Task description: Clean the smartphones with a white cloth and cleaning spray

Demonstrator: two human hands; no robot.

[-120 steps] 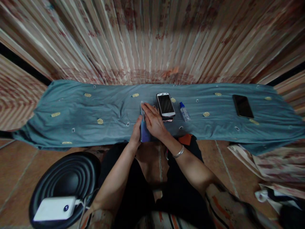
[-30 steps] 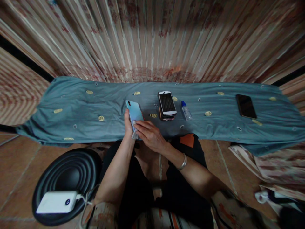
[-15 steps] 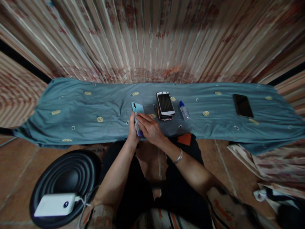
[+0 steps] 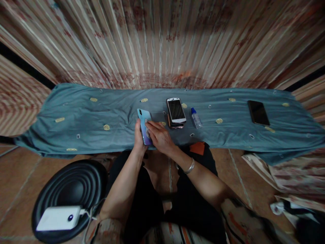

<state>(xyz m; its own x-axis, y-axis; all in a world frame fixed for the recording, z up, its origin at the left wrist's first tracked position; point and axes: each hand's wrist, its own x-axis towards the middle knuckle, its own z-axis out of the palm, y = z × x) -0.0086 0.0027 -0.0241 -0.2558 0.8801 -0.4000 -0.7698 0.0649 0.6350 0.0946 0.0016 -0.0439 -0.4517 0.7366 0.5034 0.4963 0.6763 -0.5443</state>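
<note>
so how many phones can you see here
4 at least. A blue phone held in the left hand, with the right hand on its back; a white phone stacked on another mid-cloth; a black phone far right. More may hide in the stack.

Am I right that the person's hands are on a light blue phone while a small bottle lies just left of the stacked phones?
Not quite. In the head view the small bottle lies just right of the stacked phones, not left. The rest holds: the left hand and right hand are on the light blue phone.
</note>
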